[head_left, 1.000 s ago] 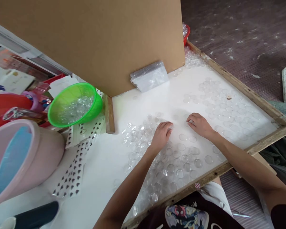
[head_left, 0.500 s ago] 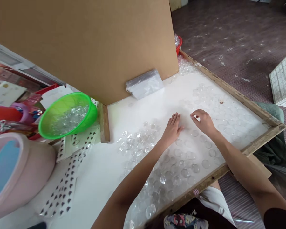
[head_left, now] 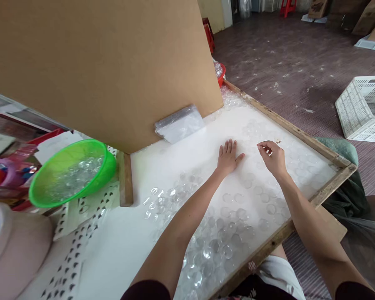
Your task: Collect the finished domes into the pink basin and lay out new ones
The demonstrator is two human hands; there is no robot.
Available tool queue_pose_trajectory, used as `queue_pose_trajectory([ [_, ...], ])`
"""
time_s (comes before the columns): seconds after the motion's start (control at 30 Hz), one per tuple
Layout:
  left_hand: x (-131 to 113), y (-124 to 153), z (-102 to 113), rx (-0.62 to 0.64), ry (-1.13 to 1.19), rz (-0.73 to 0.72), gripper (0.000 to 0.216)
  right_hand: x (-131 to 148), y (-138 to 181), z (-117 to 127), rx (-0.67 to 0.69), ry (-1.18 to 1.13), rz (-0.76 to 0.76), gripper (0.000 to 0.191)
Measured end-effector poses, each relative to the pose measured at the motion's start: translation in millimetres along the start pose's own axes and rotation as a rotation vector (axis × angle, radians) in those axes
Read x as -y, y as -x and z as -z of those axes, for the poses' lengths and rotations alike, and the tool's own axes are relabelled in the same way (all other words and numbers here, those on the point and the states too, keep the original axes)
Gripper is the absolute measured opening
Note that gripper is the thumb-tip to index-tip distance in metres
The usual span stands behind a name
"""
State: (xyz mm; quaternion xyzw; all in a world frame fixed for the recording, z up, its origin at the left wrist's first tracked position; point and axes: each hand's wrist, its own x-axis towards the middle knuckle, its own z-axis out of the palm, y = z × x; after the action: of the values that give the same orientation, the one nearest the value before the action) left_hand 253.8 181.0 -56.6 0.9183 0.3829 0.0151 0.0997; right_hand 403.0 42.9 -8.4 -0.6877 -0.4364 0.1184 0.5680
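Note:
My left hand (head_left: pixel 227 158) lies flat on the white board (head_left: pixel 175 162) with its fingers stretched out, holding nothing. My right hand (head_left: pixel 272 157) hovers just to its right, its fingertips pinched on something small I cannot make out. Several clear round glass domes (head_left: pixel 218 241) are spread over the board between my arms and toward the near wooden edge (head_left: pixel 268 246). More domes (head_left: pixel 296 154) lie at the board's far right.
A tall cardboard sheet (head_left: pixel 106 62) stands at the back, with a stack of clear bags (head_left: pixel 178 123) at its foot. A green bowl (head_left: pixel 71 173) of domes, heart-printed sheets (head_left: pixel 71 250) and a pink container (head_left: pixel 15 250) sit left. A white crate (head_left: pixel 364 108) is on the floor.
Both hands have slid farther up the board. My left hand has gone from curled on the domes to flat and stretched. The right has closed into a pinch. The camera tilted up.

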Motion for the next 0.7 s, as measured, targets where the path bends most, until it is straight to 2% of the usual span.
queue_pose_trajectory([
  [0.2,-2.8,-37.7,11.9,0.037,-0.021,0.079,0.078,-0.8,-5.0,6.2,-0.098,-0.048,-0.096,0.029],
  [0.37,-4.7,-28.4,8.3,-0.031,-0.034,0.114,0.088,0.5,-6.9,8.1,-0.133,-0.076,-0.118,0.027],
  [0.5,-8.3,-22.0,3.6,-0.013,-0.015,0.186,0.097,1.8,-6.9,7.2,-0.132,-0.091,-0.098,0.025],
  [0.7,-13.7,-55.2,7.3,0.009,0.036,0.132,0.089,2.8,-6.0,4.2,-0.106,-0.112,-0.139,0.025],
])
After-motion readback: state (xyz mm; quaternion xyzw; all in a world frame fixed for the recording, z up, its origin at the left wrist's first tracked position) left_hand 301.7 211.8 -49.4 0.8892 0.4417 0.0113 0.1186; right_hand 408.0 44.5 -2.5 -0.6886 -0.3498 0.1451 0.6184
